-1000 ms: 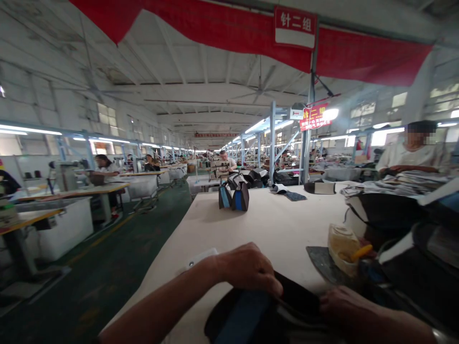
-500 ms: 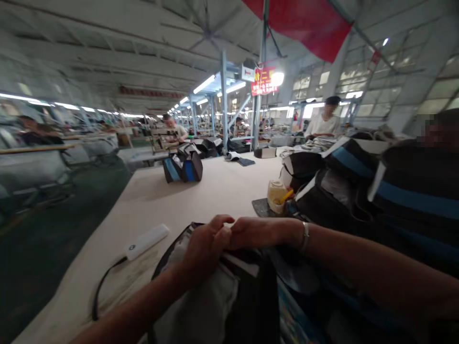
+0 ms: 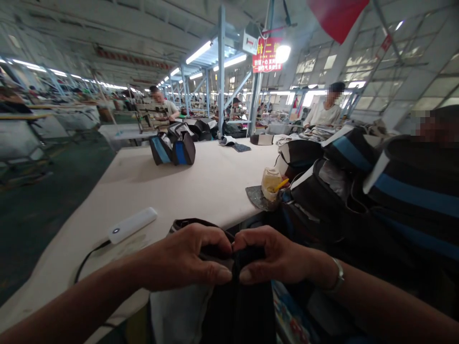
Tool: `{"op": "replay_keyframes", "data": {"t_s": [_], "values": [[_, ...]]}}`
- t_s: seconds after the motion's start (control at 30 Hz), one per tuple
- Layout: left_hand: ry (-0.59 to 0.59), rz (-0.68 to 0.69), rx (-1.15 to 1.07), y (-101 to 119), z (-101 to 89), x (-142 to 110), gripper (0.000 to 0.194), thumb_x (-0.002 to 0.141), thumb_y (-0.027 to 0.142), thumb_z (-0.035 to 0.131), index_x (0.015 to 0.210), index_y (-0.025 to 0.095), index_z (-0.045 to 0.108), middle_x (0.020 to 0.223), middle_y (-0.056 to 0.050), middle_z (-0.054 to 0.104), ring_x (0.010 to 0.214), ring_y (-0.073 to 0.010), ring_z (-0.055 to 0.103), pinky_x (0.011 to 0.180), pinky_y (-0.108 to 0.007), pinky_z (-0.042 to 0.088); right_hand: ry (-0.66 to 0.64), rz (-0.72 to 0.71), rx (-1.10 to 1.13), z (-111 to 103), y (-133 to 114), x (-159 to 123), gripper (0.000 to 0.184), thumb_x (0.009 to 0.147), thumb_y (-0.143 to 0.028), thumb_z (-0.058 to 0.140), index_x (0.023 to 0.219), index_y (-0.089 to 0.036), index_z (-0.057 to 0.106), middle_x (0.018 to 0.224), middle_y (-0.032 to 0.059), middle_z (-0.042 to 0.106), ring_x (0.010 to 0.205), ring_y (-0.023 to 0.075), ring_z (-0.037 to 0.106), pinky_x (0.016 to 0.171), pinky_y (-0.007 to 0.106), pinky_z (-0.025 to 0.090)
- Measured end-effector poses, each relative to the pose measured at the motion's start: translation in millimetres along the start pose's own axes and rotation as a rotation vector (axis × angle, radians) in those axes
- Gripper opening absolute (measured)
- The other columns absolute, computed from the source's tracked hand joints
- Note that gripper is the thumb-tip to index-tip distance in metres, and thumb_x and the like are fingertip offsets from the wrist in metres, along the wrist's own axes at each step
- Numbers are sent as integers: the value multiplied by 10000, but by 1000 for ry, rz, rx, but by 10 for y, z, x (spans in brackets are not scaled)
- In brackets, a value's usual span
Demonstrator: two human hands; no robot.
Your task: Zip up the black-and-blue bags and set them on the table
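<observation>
A dark fabric bag piece (image 3: 236, 306) with a pale lining (image 3: 179, 310) is upright in front of me, at the near edge of the table. My left hand (image 3: 193, 255) pinches its upper edge between thumb and fingers. Close beside it, my right hand (image 3: 274, 255) grips the same edge, a bracelet on its wrist. The two thumb tips almost meet at the seam. Below the hands, the lower part of the bag runs out of view.
On the white table (image 3: 150, 186) lie a white power bank (image 3: 132, 224) with a black cable and two blue-striped bags (image 3: 174, 150). A jar (image 3: 271, 181) with a yellow-handled tool stands on a dark pad (image 3: 255, 197). Black bags (image 3: 319, 186) are piled at right. Other people work farther back.
My hands have shifted from overlapping at the rim to sitting side by side, thumbs toward me. The bag has turned and its lining shows less. The view has tilted down slightly.
</observation>
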State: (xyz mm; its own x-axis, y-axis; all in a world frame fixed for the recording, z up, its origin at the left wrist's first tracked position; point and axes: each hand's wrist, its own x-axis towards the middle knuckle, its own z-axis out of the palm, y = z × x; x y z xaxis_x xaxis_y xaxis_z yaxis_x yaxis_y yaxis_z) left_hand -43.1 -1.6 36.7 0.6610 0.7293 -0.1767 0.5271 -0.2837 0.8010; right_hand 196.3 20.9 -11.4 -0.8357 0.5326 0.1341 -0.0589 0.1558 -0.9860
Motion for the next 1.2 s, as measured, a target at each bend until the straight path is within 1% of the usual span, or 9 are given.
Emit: {"op": "replay_keyframes", "data": {"t_s": [0.2,0.47,0.53,0.63,0.8,0.97,1.07,1.13,1.2], "values": [[-19,-53,-117,-13,55,120,381,817,497,726,940,140,677,783,31,533,736,-125,460,632,-231,346,104,94,23,-27,-57,-35,332,791,-355,773,949,-94,641,822,13,568,731,92,461,644,206,392],[-24,-129,-360,-89,138,142,155,770,246,665,854,116,653,729,27,516,653,-105,415,581,-235,301,129,146,184,8,60,4,305,740,-280,810,892,-81,636,749,-4,575,651,67,457,592,191,368],[-18,-134,-347,-67,149,129,155,758,241,656,851,116,659,718,29,517,647,-104,415,577,-234,300,141,159,214,28,78,7,287,741,-265,798,890,-80,637,742,-5,576,637,63,450,585,190,359],[37,-128,-179,13,151,116,139,765,248,645,827,128,682,725,30,532,670,-109,448,583,-226,320,176,154,191,72,80,7,248,740,-236,768,888,-83,640,735,-7,568,637,66,440,581,193,349],[145,-102,-75,76,166,117,120,775,194,589,768,146,699,734,29,571,693,-116,498,594,-224,352,260,139,-18,132,28,-7,186,763,-230,709,861,-86,645,685,-19,529,610,69,395,539,196,307],[186,22,-26,12,217,116,169,803,131,552,669,137,655,724,29,538,700,-98,506,616,-219,360,321,140,-142,159,7,-6,273,768,-324,734,886,-92,649,715,-8,543,634,82,411,553,203,321],[218,48,14,-24,246,105,170,801,115,558,682,136,678,744,19,565,724,-107,536,640,-226,373,357,99,-275,191,38,12,170,768,-250,696,846,-105,652,683,-13,554,600,78,416,538,201,318],[227,41,1,-45,243,89,172,814,128,565,724,139,711,771,9,595,743,-118,558,658,-228,386,396,7,-402,220,62,13,83,758,-184,664,801,-116,642,651,-20,550,576,74,429,525,199,308],[198,12,-38,-64,214,70,159,834,170,590,761,140,728,785,4,611,750,-126,561,660,-227,387,414,-185,-593,247,78,-4,18,762,-132,617,775,-121,614,662,-11,546,585,78,446,531,211,301]]}}
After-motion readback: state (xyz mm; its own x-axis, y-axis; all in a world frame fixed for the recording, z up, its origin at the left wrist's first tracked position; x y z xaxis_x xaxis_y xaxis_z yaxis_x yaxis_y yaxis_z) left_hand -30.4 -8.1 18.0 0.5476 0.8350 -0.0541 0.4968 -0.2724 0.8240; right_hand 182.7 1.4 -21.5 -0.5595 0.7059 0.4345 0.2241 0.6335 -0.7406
